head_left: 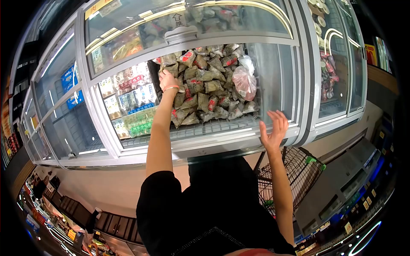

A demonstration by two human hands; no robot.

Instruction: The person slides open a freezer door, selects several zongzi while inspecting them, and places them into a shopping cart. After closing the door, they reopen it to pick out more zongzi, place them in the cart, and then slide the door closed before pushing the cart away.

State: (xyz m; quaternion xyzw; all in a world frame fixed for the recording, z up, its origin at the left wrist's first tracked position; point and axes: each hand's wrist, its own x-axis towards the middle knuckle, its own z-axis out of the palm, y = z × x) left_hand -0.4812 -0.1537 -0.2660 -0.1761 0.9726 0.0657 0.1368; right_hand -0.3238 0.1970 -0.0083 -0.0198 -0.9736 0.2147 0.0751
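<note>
Freezer [273, 81] (open) of wrapped dumplings [205, 89]

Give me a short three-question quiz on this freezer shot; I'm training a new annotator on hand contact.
1. True or false: the left hand reaches into the open chest freezer and rests on the pile of leaf-wrapped packets.
2. What is the right hand doing? A) gripping a packet B) spread open at the freezer's front rim, holding nothing C) holding the shopping cart
3. Fill in: among the packets, at the right side of the pile, lies a pinkish clear plastic ____.

Key: 1 true; 2 B; 3 bag.
</note>
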